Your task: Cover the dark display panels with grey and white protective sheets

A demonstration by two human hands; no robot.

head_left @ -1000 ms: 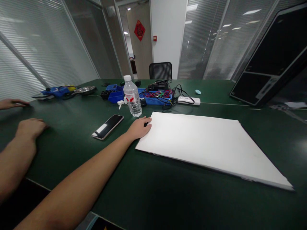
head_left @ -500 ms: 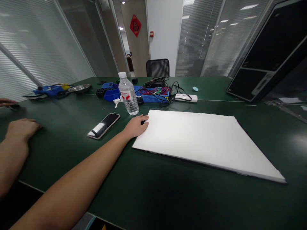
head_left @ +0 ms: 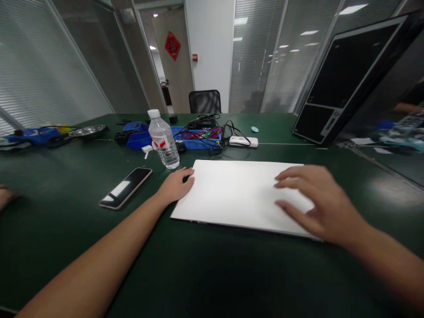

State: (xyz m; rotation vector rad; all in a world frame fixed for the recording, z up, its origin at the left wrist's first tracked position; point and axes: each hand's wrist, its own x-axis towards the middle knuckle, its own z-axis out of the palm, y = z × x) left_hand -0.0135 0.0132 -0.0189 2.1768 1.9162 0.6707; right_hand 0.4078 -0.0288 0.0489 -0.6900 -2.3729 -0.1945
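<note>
A closed white laptop (head_left: 232, 194) lies flat on the green table (head_left: 212, 265). My left hand (head_left: 174, 185) reaches in from the lower left, its fingers curled against the laptop's far left corner. My right hand (head_left: 314, 201) comes in from the right, slightly blurred. It hovers over the laptop's right part with the fingers spread and nothing in them. A black phone (head_left: 126, 187) lies face up to the left of my left hand. A clear water bottle (head_left: 163, 140) with a white cap stands just behind that hand.
Blue trays (head_left: 198, 138) with tangled cables, a white device (head_left: 243, 141) and a metal dish (head_left: 88, 130) sit further back. A large black screen (head_left: 344, 84) leans at the right. Another person's hand (head_left: 4, 196) shows at the far left edge. A black chair (head_left: 204, 101) stands behind the table.
My right hand has come into view over the laptop's right side. The view has turned right, so the other person's hands have slid almost out at the left. My left hand stays at the corner.
</note>
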